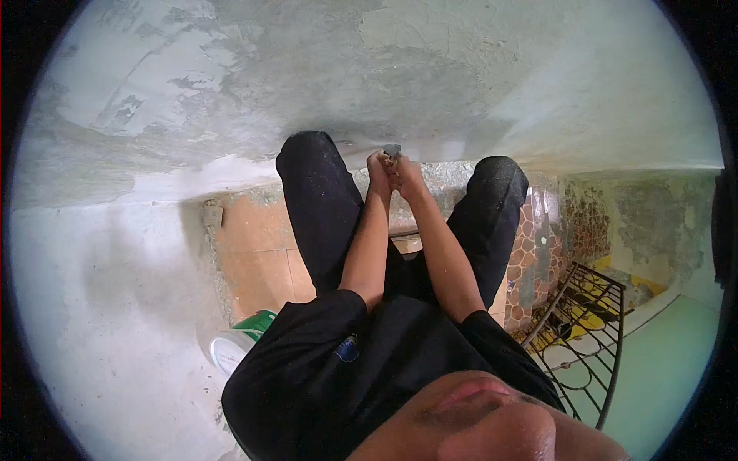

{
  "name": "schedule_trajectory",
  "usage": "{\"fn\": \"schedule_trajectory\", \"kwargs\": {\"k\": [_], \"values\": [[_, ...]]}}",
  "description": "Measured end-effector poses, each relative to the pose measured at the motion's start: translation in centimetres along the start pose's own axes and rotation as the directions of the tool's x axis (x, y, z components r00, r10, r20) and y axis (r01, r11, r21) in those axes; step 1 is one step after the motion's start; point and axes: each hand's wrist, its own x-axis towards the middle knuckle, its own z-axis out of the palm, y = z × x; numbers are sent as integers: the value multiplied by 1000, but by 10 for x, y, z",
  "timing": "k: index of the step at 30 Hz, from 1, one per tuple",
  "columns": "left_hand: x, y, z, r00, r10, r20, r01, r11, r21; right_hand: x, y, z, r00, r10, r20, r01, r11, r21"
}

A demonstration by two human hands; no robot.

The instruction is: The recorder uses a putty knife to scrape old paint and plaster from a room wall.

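Both forearms reach forward between my bent knees to the foot of a patchy plastered wall (pixel 426 75). My left hand (pixel 379 172) and my right hand (pixel 408 176) are close together, their fingers around a small tool with a dark, flat blade (pixel 392 150), perhaps a scraper or putty knife. The blade is at the wall's lower part; whether it touches the wall is not plain. The handle is mostly hidden by the fingers, so which hand bears more of the grip does not show.
Orange floor tiles (pixel 259 253) lie at left. A white-lidded bucket (pixel 229 351) with a green side stands by the left wall (pixel 127 271). At right are stone-patterned tiles (pixel 522 230) and a dark metal railing (pixel 614 340) beside a drop or lower level.
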Motion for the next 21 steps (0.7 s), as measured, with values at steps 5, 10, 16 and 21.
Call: {"fn": "schedule_trajectory", "kwargs": {"k": [5, 10, 16, 21], "values": [[-10, -7, 17, 996, 31, -84, -30, 999, 10, -15, -4, -3, 1000, -16, 0, 16, 1000, -5], [-16, 3, 20, 999, 13, -50, -17, 996, -87, -42, -13, 10, 999, -46, -13, 45, 997, -69], [-8, 7, 15, 997, -78, 19, 79, 993, -88, -37, -15, 13, 1000, -9, -9, 9, 998, -66], [-10, -5, 27, 995, -32, -94, 28, 999, -35, -22, -12, 0, 988, -63, -140, 45, 991, -125]]}}
